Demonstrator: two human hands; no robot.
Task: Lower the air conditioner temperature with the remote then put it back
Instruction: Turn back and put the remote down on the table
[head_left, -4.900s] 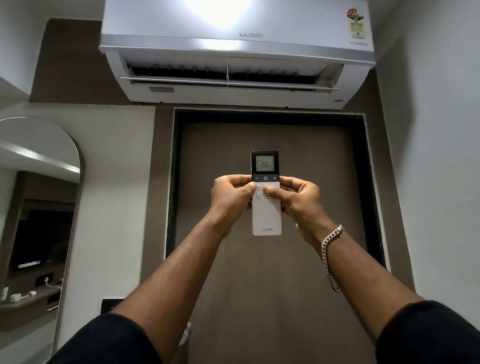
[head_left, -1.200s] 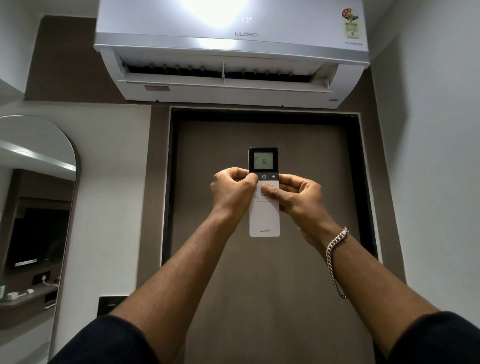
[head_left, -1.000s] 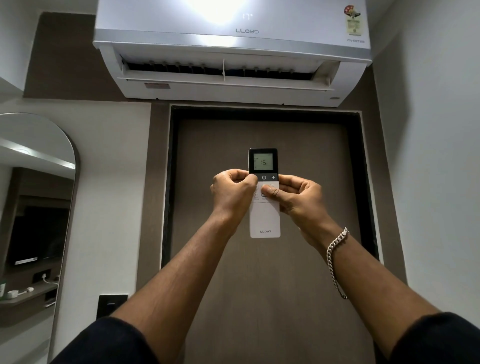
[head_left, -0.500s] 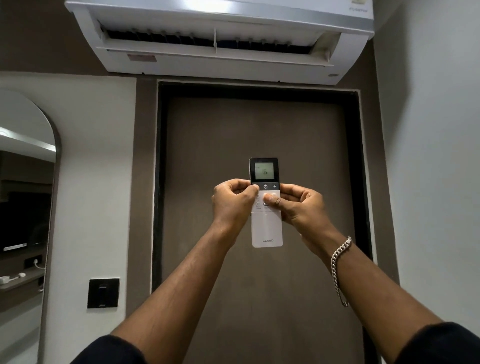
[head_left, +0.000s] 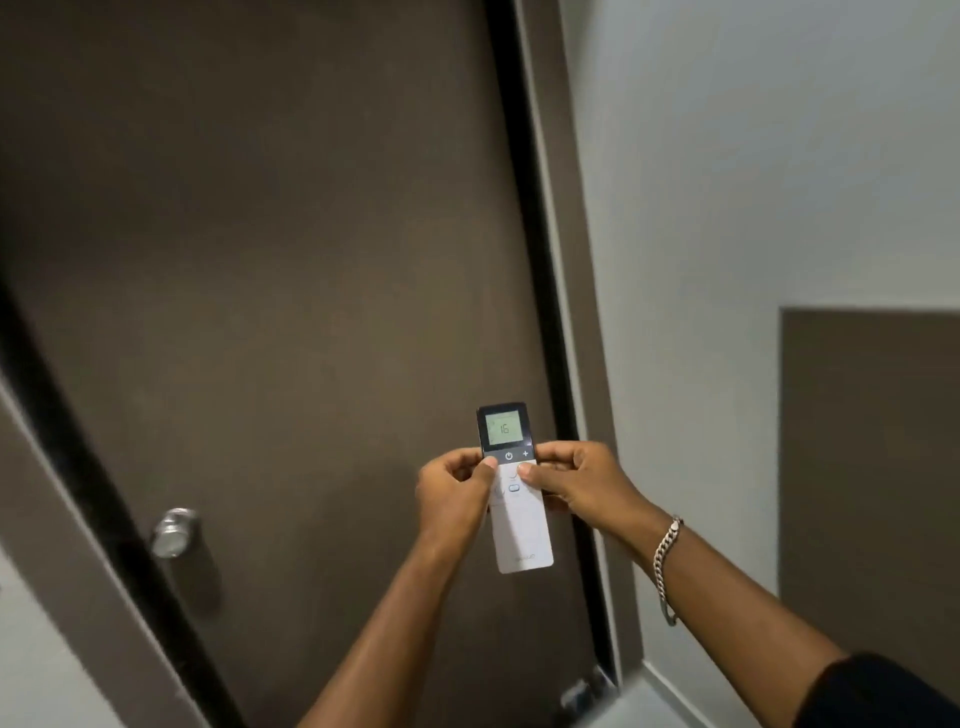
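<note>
I hold a slim white remote upright in front of a brown door, gripped with both hands. Its dark top has a lit screen that reads 16. My left hand wraps its left edge, thumb over the button left of the power key. My right hand grips the right edge, thumb resting on the white keypad. A silver chain bracelet hangs on my right wrist. The air conditioner is out of view.
The brown door fills the left and middle, with a round metal knob at lower left and a black frame strip on its right. A pale wall stands to the right, with a brown panel low on it.
The view has swung down and to the right, so the air conditioner and mirror have left the frame. Both hands still hold the remote; its reading went from 20 to 16.
</note>
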